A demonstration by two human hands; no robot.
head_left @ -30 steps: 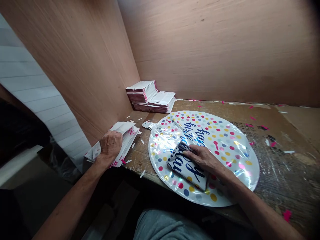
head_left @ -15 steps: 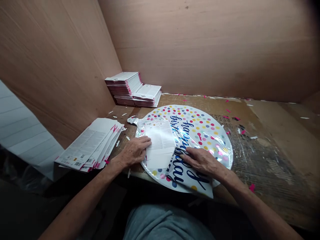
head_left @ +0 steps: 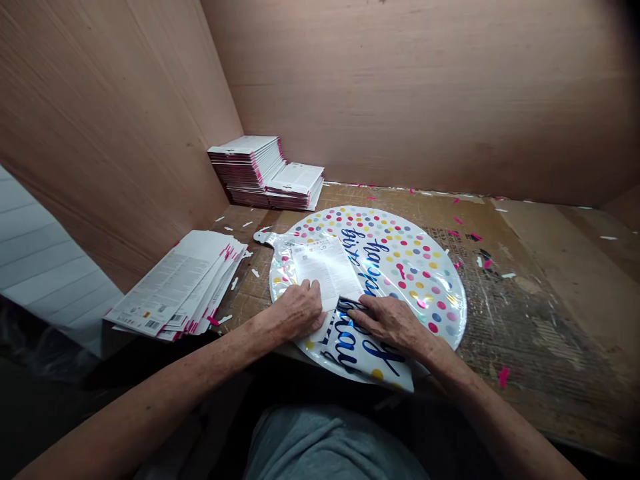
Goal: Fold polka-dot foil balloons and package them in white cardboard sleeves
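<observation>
A flat round foil balloon with coloured dots and blue "happy birthday" lettering lies on the table, its neck pointing left. On top of it rests a white printed cardboard sleeve, slightly tilted. My left hand has its fingers curled closed over the sleeve's near end, partly covering it. A second balloon, folded into a strip, meets the sleeve's near right corner. My right hand grips this folded balloon from above, thumb and fingers closed on it. Whether its tip is inside the sleeve is hard to make out.
Fanned white printed sleeves lie at the left table edge. A tall stack of sleeves stands in the back corner beside a lower stack. Wooden panels enclose the back and left. Pink and white scraps litter the cardboard-covered table.
My left hand has moved right and closed over the sleeve's near end. The sleeve has turned slightly. My right hand has shifted a little left with the folded balloon.
</observation>
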